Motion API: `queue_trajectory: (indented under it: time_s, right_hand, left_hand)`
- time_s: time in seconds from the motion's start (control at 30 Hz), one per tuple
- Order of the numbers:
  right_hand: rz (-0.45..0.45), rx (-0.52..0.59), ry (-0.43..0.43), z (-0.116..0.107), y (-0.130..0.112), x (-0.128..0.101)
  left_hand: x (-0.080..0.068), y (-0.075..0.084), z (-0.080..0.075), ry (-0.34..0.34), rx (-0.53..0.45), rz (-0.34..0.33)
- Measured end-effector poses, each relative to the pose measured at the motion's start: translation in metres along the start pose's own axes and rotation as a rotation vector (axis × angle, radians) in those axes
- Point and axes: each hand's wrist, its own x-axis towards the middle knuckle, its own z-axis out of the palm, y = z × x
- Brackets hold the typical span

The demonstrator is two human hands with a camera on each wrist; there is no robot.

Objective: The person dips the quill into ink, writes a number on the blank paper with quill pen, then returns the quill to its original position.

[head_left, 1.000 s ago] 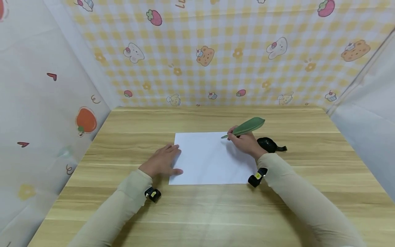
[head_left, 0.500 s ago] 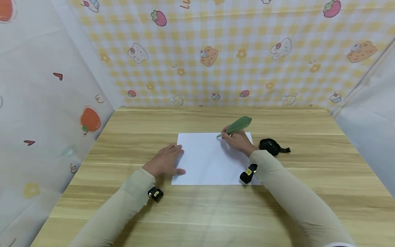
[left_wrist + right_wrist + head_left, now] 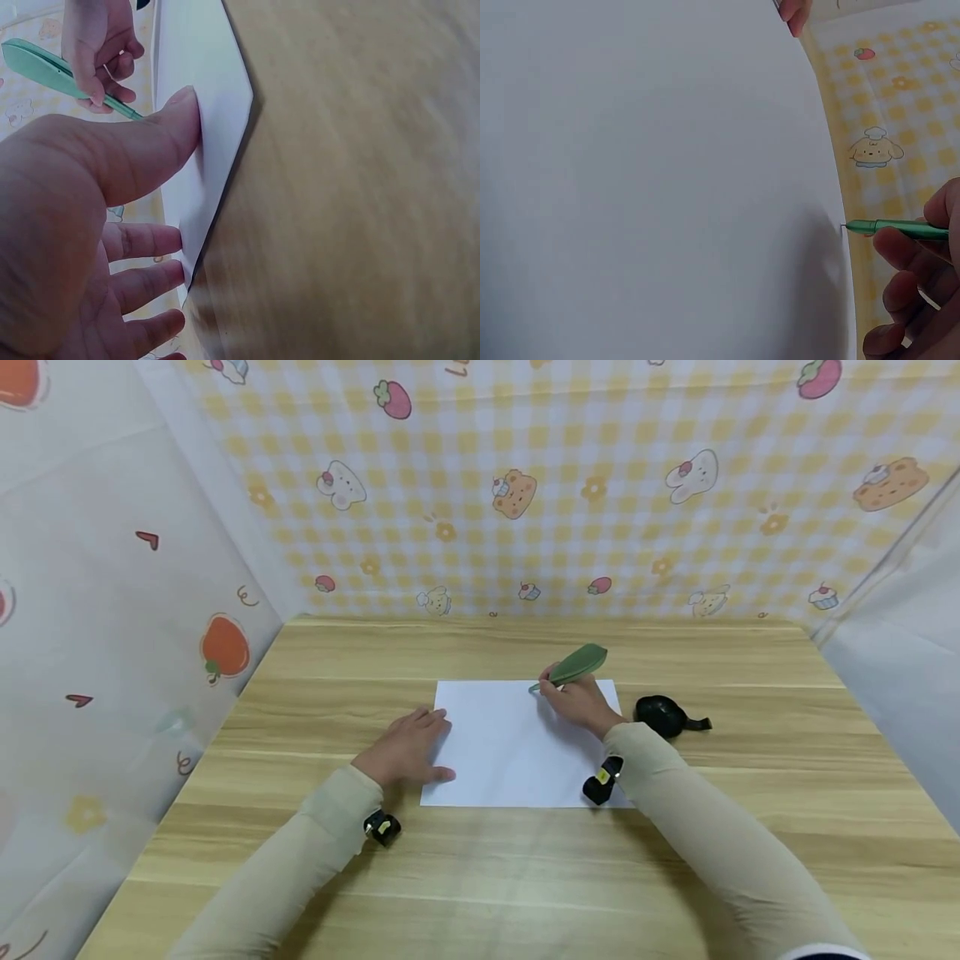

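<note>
The left hand [image 3: 405, 750] lies flat with straight, relaxed fingers on the near-left part of the white paper sheet [image 3: 517, 752], thumb pressing its edge. The left wrist view shows this closely: the thumb [image 3: 161, 139] sits on the sheet [image 3: 206, 90] while the other fingers spread off its edge over the worktop [image 3: 360, 187], a detail the head view leaves small. Beyond the thumb in that view, the right hand [image 3: 97, 45] pinches the green feather-shaped pen [image 3: 52, 71].

Farther out, the right hand [image 3: 577, 702] is curled round the pen [image 3: 573, 667], whose leaf-like top leans up and away from the hand, toward the patterned backdrop [image 3: 525, 485]. The right wrist view alone shows the tip: the pen [image 3: 896, 227] points at the sheet's far edge [image 3: 705, 187], the nib just at the paper border, with curled fingers [image 3: 907, 262] behind it. Whether the nib touches the paper cannot be told.

Just right of the right hand, off the sheet, a black rounded object [image 3: 663, 714] lies on the worktop [image 3: 487, 877].

Against a second ago, the right hand and pen have shifted leftward along the sheet's far edge, opening a gap to the black object; the left hand has stayed put.
</note>
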Motion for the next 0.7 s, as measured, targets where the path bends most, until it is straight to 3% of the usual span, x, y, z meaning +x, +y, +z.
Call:
queue_trajectory:
  time_s: [0.7]
  right_hand:
    - [-0.042, 0.008, -0.042, 0.005, -0.01, -0.007]
  left_hand:
    - [0.001, -0.001, 0.0, -0.008, -0.004, -0.001]
